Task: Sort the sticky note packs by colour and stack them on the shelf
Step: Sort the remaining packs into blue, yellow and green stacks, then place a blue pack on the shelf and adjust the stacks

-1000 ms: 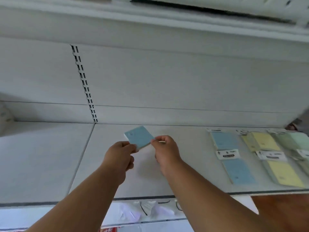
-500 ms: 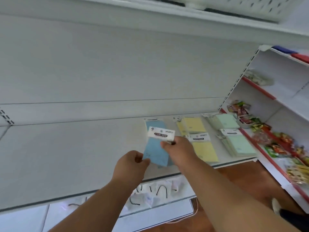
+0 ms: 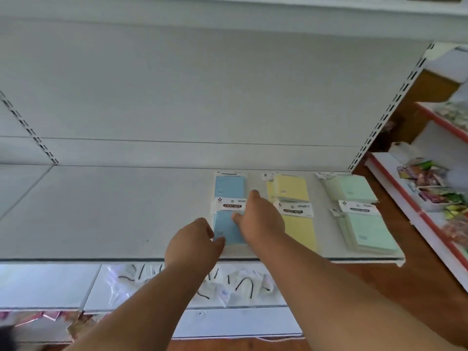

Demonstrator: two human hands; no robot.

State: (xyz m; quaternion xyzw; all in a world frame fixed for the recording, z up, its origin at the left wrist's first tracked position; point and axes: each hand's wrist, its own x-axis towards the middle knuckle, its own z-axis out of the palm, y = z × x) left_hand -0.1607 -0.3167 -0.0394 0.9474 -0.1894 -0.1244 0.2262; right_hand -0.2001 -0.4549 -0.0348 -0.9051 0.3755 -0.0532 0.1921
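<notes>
Both hands meet over the front blue pack (image 3: 226, 228), which lies flat near the front lip of the white shelf (image 3: 106, 211). To its left, the left hand (image 3: 195, 245) has its curled fingers at the pack's lower left corner; whether they pinch it or only touch it is not clear. On the pack's right side, the right hand (image 3: 258, 219) lies over the edge, thumb on the blue face, the index finger stretched forward past the white label reading STICKY NOTE; the other fingers are hidden, so the hold there cannot be told either. Just behind the held pack lies a second blue pack (image 3: 230, 186), against the shelf's back. Right of the hands, two yellow stacks (image 3: 291, 188) sit one behind the other, the nearer partly covered by the right wrist. Further right again lie two green stacks (image 3: 369, 231), close to the shelf's end. Below the hands, a lower shelf carries clear bags (image 3: 240, 285) with black cords.
</notes>
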